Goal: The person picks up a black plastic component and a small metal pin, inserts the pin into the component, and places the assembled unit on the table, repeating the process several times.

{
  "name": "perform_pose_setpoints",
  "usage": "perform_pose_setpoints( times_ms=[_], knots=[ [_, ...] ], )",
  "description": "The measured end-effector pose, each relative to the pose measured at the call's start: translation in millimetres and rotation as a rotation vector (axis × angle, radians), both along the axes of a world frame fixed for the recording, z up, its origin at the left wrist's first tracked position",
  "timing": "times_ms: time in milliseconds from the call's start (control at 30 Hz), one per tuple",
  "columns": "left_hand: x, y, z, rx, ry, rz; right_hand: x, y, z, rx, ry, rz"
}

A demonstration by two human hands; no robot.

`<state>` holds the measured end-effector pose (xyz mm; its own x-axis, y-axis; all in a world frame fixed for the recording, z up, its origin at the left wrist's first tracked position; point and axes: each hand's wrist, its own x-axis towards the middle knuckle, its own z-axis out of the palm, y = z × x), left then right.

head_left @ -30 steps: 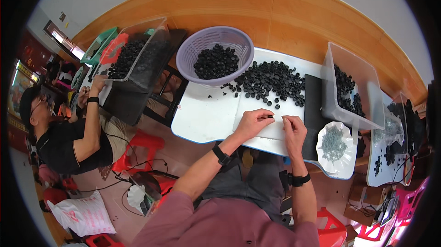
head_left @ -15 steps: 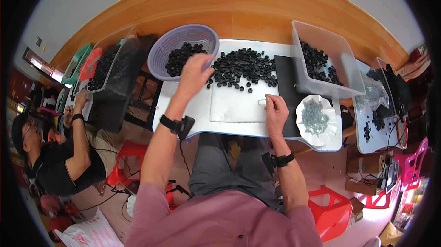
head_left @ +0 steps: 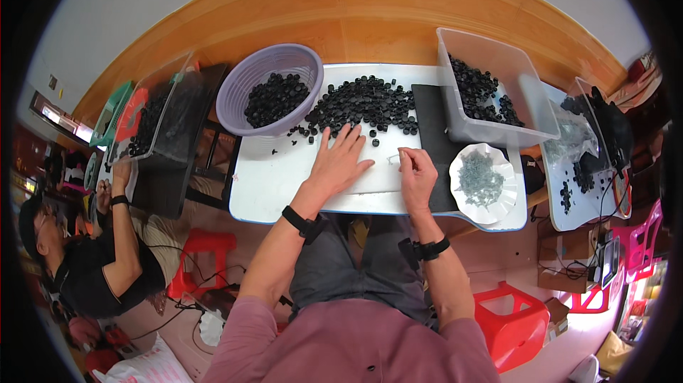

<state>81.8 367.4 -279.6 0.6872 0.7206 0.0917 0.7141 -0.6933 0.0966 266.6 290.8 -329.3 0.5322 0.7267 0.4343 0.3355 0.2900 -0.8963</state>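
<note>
On the white desk (head_left: 270, 191), the left hand (head_left: 340, 159) lies open and flat beside a pile of black caps (head_left: 363, 102). The right hand (head_left: 417, 173) is closed, pinching a small pale part (head_left: 393, 159).

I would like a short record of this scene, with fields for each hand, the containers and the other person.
left hand: flat on the white table, fingers spread, beside the black caps
right hand: on the table, fingers pinched; whether it holds anything is too small to tell
basket: purple, holds black caps
clear bin: holds black caps
white dish: holds small grey parts
other person: seated at far left, hands at another bin
</note>
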Motion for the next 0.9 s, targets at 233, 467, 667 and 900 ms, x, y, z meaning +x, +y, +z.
perform_pose_setpoints(
  times_ms=[233,467,667,900],
  knots=[
    [29.8,38.9,10.8,0.039,-0.017,-0.135,0.0,1.4,4.0,-0.007,0.020,0.021],
    [16.8,18.2,-0.6,0.000,0.082,-0.062,-3.7,3.0,6.6,0.009,-0.028,0.028],
    [-9.1,8.7,7.5,0.058,-0.077,0.022,-2.8,1.4,8.3,-0.035,-0.028,0.029],
    [-19.1,21.3,-2.5,0.131,-0.377,0.015,-4.8,1.9,8.2,-0.059,-0.055,0.036]
  ],
)
